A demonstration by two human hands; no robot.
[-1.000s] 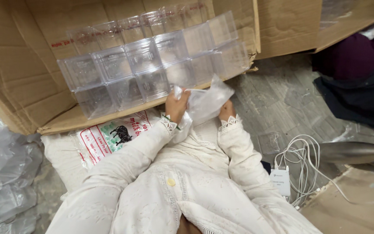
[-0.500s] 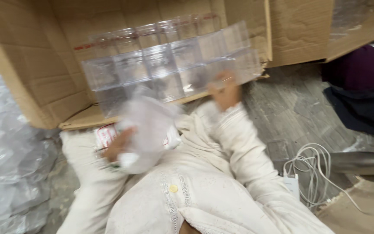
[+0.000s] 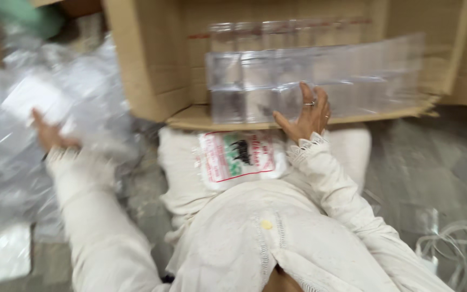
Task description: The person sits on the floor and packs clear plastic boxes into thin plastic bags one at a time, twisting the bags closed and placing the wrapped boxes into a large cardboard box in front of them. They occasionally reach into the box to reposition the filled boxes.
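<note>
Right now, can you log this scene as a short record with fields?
Right hand: open, fingers spread against the clear plastic boxes.
Left hand: stretched out over the clear plastic wrap; blurred, grip unclear.
Boxes: stacked inside an open cardboard carton lying on its side.
Below carton: white sack with a red-bordered label.
Far right: white cable.
</note>
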